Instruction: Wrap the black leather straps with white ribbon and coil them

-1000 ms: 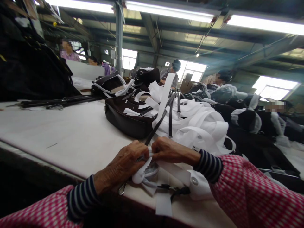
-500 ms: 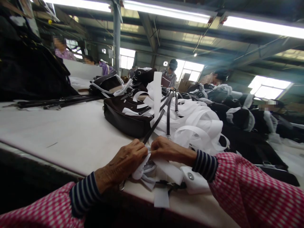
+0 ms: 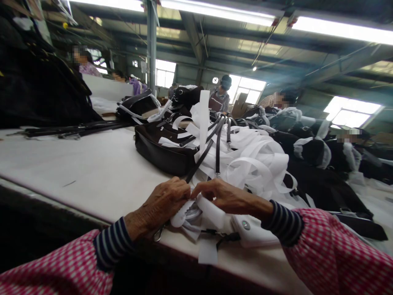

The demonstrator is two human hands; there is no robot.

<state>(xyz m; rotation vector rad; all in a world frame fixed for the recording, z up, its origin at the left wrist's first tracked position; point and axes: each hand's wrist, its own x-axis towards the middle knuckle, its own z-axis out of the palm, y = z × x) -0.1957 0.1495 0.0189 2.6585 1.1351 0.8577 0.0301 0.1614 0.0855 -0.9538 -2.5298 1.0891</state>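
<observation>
My left hand [image 3: 159, 207] and my right hand [image 3: 224, 196] meet at the near edge of the white table [image 3: 92, 164], fingers pinched together on a white paper strip [image 3: 196, 209] wrapped around the end of a dark bag strap [image 3: 199, 159]. The strap runs up to a dark brown handbag [image 3: 162, 153] lying just beyond my hands. A heap of loose white paper strips [image 3: 258, 164] lies over and right of the bag. A metal ring [image 3: 158, 234] pokes out under my left hand.
More dark bags [image 3: 138, 106] and black straps [image 3: 67, 131] lie further back on the table. A large black bag [image 3: 37, 90] stands at far left. Dark bags wrapped in white [image 3: 313, 151] fill the right side. Several other people work in the background.
My right hand has slid a little right and its fingers have opened slightly along the white strip. The view has shifted a bit; the bag and the heap stay put.
</observation>
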